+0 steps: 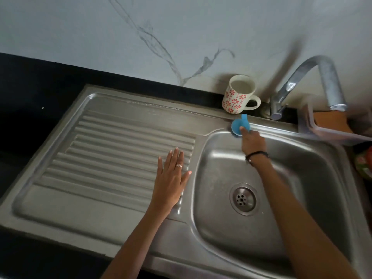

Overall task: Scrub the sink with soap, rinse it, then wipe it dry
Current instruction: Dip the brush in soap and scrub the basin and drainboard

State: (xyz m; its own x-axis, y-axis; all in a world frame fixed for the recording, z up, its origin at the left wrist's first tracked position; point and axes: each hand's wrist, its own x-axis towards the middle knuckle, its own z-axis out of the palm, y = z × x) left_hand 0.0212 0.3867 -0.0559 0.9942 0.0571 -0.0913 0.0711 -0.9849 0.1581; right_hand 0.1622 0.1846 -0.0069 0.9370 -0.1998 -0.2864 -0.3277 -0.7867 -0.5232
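A steel sink (314, 170) with a round drain (243, 198) fills the right half of the view, and its ribbed drainboard (112, 150) lies to the left. My left hand (171, 178) lies flat on the drainboard's right part, fingers straight. At the basin's back rim my right hand (252, 141) holds a small blue scoop-like cup (238, 126). Over the basin's back right arches a chrome faucet (314, 81); no water runs from it.
A white mug with red flowers (239, 94) stands on the black counter behind the sink, left of the faucet. A clear plastic container (330, 127) holding something orange sits at the back right. Something red and green (364, 164) shows at the right edge.
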